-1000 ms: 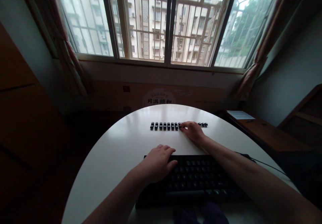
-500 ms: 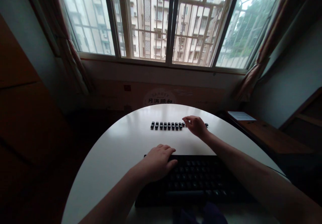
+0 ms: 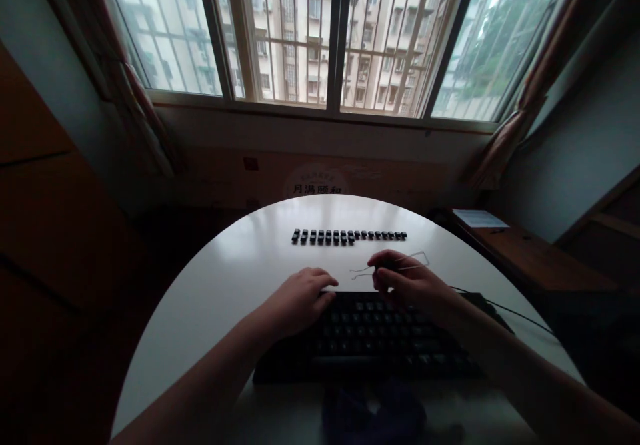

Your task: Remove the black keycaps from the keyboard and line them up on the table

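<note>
My right hand (image 3: 407,281) is closed around a wire keycap puller (image 3: 364,269), its thin prongs pointing left and its wire loop showing behind the fingers. It is held over the far edge of a black keyboard (image 3: 370,330). At the keyboard's far left corner lies my left hand (image 3: 300,301), fingers stretched out and holding nothing. Beyond both hands, small black keycaps (image 3: 327,237) stand in a line on the white table (image 3: 200,311); the left part is two rows deep, the right part a single row.
A dark cable (image 3: 505,313) runs from the keyboard's far right across the table. Some dark purple cloth-like thing (image 3: 373,415) lies in front of the keyboard. To the right is a wooden desk (image 3: 545,261) with a paper sheet (image 3: 480,218); windows are ahead.
My right hand has come back from the keycap row towards the keyboard and now holds the keycap puller. The row's right end is uncovered. My left hand stays by the keyboard corner.
</note>
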Demonstrator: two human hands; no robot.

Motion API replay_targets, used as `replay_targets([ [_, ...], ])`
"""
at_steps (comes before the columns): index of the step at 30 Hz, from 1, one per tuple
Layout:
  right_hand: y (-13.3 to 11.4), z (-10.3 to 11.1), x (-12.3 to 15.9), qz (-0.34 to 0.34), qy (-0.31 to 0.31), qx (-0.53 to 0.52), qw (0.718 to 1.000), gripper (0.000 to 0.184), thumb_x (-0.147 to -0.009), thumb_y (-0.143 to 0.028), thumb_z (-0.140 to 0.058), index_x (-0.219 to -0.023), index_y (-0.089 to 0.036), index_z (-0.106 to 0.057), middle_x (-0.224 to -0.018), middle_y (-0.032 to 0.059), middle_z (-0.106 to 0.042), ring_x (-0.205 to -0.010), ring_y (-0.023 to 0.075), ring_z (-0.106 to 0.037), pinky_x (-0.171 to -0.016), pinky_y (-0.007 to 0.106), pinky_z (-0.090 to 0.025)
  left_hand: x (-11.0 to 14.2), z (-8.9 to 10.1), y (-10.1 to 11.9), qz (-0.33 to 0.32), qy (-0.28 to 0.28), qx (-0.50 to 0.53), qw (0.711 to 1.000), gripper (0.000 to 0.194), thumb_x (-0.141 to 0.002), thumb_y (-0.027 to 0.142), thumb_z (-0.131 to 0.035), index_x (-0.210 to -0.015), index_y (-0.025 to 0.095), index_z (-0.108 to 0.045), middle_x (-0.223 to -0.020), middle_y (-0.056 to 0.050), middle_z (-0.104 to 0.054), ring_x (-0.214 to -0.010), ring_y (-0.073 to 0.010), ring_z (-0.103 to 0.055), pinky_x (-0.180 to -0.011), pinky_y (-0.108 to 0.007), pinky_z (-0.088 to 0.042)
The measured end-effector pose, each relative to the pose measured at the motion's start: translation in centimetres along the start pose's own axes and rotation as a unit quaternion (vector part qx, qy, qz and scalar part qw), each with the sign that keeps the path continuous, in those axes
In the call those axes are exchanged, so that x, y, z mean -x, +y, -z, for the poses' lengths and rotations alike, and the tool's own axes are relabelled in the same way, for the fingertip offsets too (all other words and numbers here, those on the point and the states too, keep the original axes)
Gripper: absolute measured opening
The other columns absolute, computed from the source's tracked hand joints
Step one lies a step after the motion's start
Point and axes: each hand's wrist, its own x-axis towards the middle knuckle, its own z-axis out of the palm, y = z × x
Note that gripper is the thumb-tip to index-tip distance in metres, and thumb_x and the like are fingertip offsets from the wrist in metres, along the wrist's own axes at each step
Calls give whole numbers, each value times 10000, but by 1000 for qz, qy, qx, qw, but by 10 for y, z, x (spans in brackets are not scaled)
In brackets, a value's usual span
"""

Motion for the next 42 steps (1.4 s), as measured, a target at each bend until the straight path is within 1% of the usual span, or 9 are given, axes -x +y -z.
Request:
replay_targets([
  [4, 10, -9, 6, 2, -44, 21, 999, 420, -858, -470, -635, -1151, -176, -565, -907, 61, -664, -710, 130, -627, -481, 179, -446, -1, 1, 5, -6, 23, 13, 1000, 263, -864, 219, -535, -1082, 230, -681, -1162, -55, -661, -1092, -237, -576, -980, -399, -441],
  [7, 18, -12, 5, 18, -32, 30, 999, 379, -897, -499, -575, -1068, -161, -566, -826, 41, -644, -632, 106, -580, -477, 180, -408, 0, 4, 10, -11, 37, 27, 999, 228, -847, 186, -552, -1016, 231, -697, -1118, -43, -671, -1049, -219, -591, -961, -377, -454],
  [13, 38, -17, 3, 95, 60, 64, 992, 305, -938, -481, -522, -938, -176, -526, -677, -25, -493, -560, 77, -413, -499, 194, -334, -3, 0, 18, -34, 44, 50, 997, 174, -830, 143, -571, -917, 218, -701, -1027, -37, -684, -980, -202, -607, -908, -352, -475],
  [20, 41, -15, 1, 83, 69, 150, 983, 308, -969, -484, -442, -920, -185, -500, -660, -28, -459, -551, 91, -390, -507, 212, -329, -4, -13, 16, -43, 25, 70, 996, 151, -840, 171, -591, -934, 223, -696, -1095, -47, -657, -1040, -210, -584, -958, -369, -453],
  [25, 35, -15, 0, 71, 39, 185, 979, 301, -975, -465, -424, -895, -183, -491, -647, -27, -471, -558, 101, -413, -530, 222, -348, -5, -15, 13, -47, 13, 80, 996, 155, -826, 152, -594, -921, 222, -695, -1067, -42, -658, -1033, -204, -583, -950, -345, -453],
  [31, 23, -22, 9, 111, -11, 317, 942, 168, -964, -335, -436, -917, -192, -510, -729, 5, -561, -645, 133, -495, -631, 256, -382, -4, -15, 13, -48, 5, 86, 995, 151, -838, 178, -580, -924, 219, -697, -1069, -51, -658, -1035, -219, -584, -942, -364, -459],
  [37, 25, -26, 12, 113, -23, 400, 909, 124, -941, -315, -456, -945, -196, -490, -736, 13, -588, -621, 139, -507, -614, 262, -359, -4, -15, 14, -58, 10, 76, 995, 153, -842, 162, -578, -923, 217, -695, -1057, -45, -661, -1033, -209, -582, -948, -354, -450],
  [39, 28, -25, 11, 120, -12, 378, 918, 126, -947, -318, -453, -938, -198, -487, -721, 5, -565, -628, 136, -497, -613, 258, -358, -4, -16, 14, -58, 10, 76, 995, 155, -839, 147, -577, -921, 218, -689, -1055, -38, -659, -1032, -200, -582, -948, -344, -450],
  [42, 33, -22, 9, 125, 28, 252, 959, 197, -970, -388, -425, -913, -204, -465, -664, -24, -470, -573, 112, -426, -547, 229, -346, -5, -16, 14, -52, 9, 84, 995, 151, -838, 151, -571, -913, 221, -681, -1050, -38, -661, -1022, -203, -589, -941, -353, -456],
])
